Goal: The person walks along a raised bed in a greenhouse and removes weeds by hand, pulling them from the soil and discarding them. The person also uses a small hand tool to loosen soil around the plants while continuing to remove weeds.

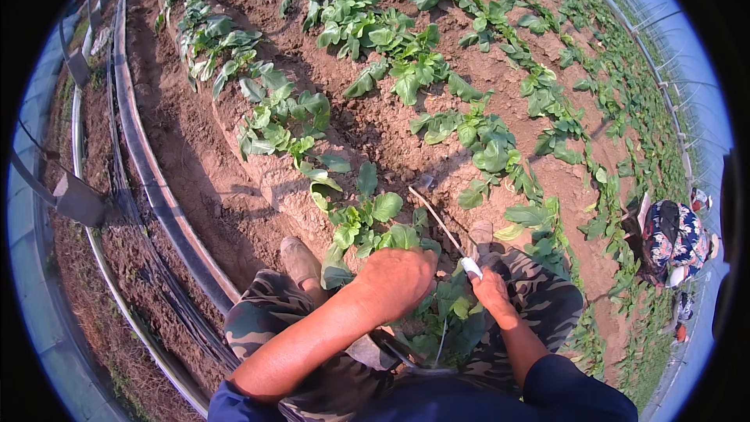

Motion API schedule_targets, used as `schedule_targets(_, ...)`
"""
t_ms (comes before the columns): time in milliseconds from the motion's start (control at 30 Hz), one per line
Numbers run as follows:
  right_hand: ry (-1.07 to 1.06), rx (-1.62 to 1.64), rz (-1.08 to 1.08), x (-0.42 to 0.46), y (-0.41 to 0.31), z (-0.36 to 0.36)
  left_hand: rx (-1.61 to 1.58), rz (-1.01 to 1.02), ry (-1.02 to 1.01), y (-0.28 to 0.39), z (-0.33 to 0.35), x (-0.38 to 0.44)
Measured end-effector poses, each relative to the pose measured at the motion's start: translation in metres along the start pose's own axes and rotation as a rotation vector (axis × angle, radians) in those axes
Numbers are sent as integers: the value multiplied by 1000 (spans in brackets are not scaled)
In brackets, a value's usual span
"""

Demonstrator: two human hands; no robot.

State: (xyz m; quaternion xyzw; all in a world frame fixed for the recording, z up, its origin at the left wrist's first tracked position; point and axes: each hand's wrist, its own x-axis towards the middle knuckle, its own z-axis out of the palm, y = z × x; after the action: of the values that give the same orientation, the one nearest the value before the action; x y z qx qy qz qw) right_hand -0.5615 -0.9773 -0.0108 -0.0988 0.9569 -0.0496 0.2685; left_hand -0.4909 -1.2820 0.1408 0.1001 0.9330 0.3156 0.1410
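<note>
My right hand (pixel 492 294) grips the white handle (pixel 471 267) of a thin, stick-like tool. Its slender brownish shaft (pixel 436 215) slants away to the upper left, over bare soil. My left hand (pixel 399 278) is over a leafy green plant (pixel 369 217) between my shoes, back of the hand upward. Its fingers curl down out of sight, so whether they hold a leaf or stem is hidden. More broad leaves (pixel 448 302) spread below the two hands, between my knees in camouflage trousers (pixel 542 287).
Ridged rows of leafy plants (pixel 345 17) run ahead across brown soil (pixel 187 123). On the left lie a long metal-edged strip (pixel 140 129), dark tubing (pixel 170 275) and a pale pipe (pixel 105 261). A person in a floral top (pixel 677 240) bends among the rows at right.
</note>
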Motion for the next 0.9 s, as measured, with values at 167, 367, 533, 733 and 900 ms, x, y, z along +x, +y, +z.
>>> schedule_targets(167, 94, 187, -88, 10, -66, -14, -10, -97, 215, -11, 19, 16)
schedule_targets(367, -79, 861, -157, 94, -151, 16, 233, -16, 118, -17, 36, 8)
schedule_targets(533, -240, 936, -168, 120, -181, 44, 389, -95, 109, -22, 29, 10)
schedule_targets(733, -483, 1461, -104, 92, -149, 64, 284, -88, 94, -22, 30, 8)
schedule_targets(900, -426, 1620, 0, 89, -141, 52, 301, -66, 71, -17, 30, 15)
